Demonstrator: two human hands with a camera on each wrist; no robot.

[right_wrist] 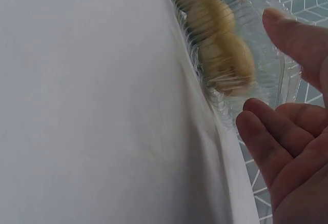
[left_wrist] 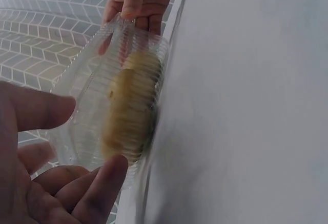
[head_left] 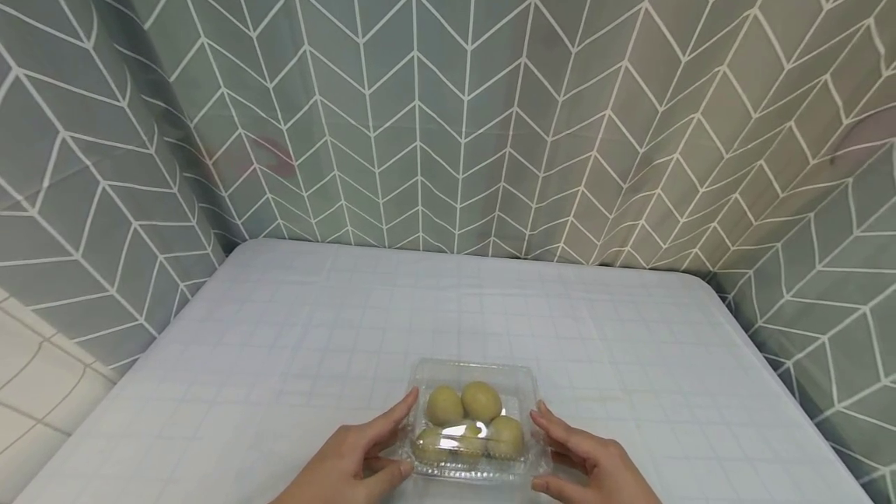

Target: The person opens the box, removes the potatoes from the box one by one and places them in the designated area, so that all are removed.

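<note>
A clear plastic clamshell container [head_left: 476, 368] sits near the front of the table, its lid down over several round, yellow-green, fruit-like pieces [head_left: 481, 401]. My left hand [head_left: 360, 453] holds the container's left side, thumb at the front corner and index finger farther back along the edge. On the opposite side my right hand [head_left: 591, 457] holds it the same way. The left wrist view shows the container's ribbed side [left_wrist: 141, 96] between thumb and fingers. In the right wrist view the thumb lies by the lid, the fingers lower down by the base. Some fingertips are hidden.
A white cloth with a faint grid covers the table [head_left: 336, 317]. Grey-green curtains [head_left: 448, 99] with white chevron lines hang behind it and at both sides. Pale floor tiles [head_left: 35, 372] show at the lower left.
</note>
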